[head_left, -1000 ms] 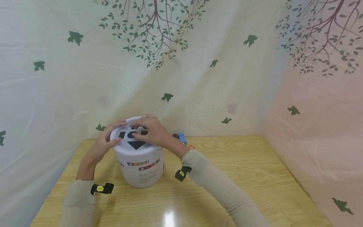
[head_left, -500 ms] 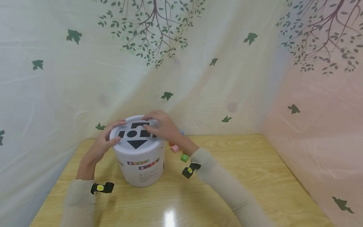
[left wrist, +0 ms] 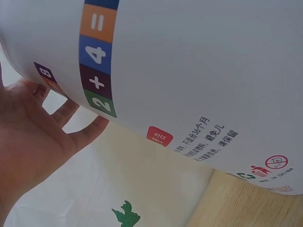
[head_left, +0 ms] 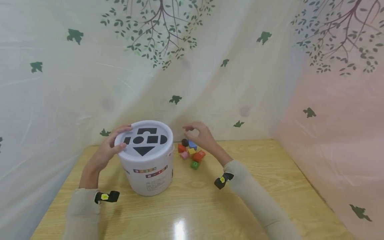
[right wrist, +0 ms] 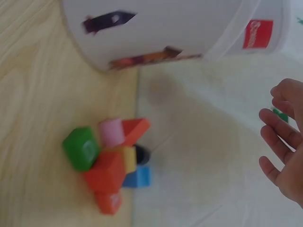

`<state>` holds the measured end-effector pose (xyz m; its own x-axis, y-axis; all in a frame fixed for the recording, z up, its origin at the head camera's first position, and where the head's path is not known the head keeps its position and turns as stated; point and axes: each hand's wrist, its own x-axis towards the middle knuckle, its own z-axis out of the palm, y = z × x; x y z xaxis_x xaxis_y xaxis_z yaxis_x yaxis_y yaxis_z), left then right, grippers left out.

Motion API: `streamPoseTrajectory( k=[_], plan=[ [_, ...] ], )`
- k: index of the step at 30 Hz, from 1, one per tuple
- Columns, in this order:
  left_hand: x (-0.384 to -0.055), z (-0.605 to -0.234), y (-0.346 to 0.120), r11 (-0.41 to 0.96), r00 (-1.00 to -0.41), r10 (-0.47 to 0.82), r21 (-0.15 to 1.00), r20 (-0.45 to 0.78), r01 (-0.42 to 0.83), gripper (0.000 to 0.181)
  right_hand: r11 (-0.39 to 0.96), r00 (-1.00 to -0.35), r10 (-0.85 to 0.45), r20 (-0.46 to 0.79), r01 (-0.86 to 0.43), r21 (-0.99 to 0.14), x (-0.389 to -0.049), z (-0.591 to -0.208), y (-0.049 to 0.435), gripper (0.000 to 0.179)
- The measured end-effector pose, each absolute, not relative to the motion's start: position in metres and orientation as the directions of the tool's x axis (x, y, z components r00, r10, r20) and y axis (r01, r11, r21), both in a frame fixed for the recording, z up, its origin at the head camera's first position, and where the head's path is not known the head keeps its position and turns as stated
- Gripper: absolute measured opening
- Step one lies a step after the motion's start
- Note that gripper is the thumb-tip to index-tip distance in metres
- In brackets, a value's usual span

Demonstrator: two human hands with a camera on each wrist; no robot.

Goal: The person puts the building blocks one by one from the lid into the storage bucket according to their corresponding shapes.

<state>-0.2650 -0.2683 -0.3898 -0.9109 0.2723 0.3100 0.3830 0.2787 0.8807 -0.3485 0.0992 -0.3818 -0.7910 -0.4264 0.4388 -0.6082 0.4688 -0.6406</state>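
A white bucket point(head_left: 150, 173) stands upright on the table's left side. Dark shaped holes pierce its white lid point(head_left: 144, 158): a circle, a triangle, an arch and others. My left hand point(head_left: 103, 150) holds the bucket at its upper left edge, thumb on the lid and fingers along the rim; in the left wrist view those fingers point(left wrist: 80, 135) lie by the printed wall. My right hand point(head_left: 202, 135) hovers with loosely bent fingers and nothing in them. Below it lie toy blocks, among them a green block point(head_left: 195, 165), a pink block point(right wrist: 111, 132) and a blue block point(head_left: 192, 144).
Further small blocks lie in the same pile right of the bucket, including a yellow block point(head_left: 191, 151), a red lettered block point(head_left: 199, 156) and a black piece point(head_left: 184, 142). The wooden table point(head_left: 246, 186) meets a printed curtain point(head_left: 210, 93) behind.
My right hand has come off the lid and moved right, over the blocks, which now show beside the bucket. My left hand stays at the bucket's rim.
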Motion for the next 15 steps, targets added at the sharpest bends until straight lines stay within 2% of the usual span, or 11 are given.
streamPoseTrajectory(
  k=[10, 15],
  plan=[
    [-0.269, -0.388, -0.268, 0.299, -0.909, 0.28, 0.872, 0.309, 0.388, 0.058, 0.547, -0.832, -0.475, 0.288, -0.535, -0.644, -0.359, -0.427, 0.142, 0.028],
    [-0.27, -0.388, -0.268, 0.294, -0.907, 0.28, 0.871, 0.314, 0.393, 0.058, 0.555, -0.825, -0.501, 0.262, -0.538, -0.635, -0.356, -0.444, 0.152, 0.028]
  ],
)
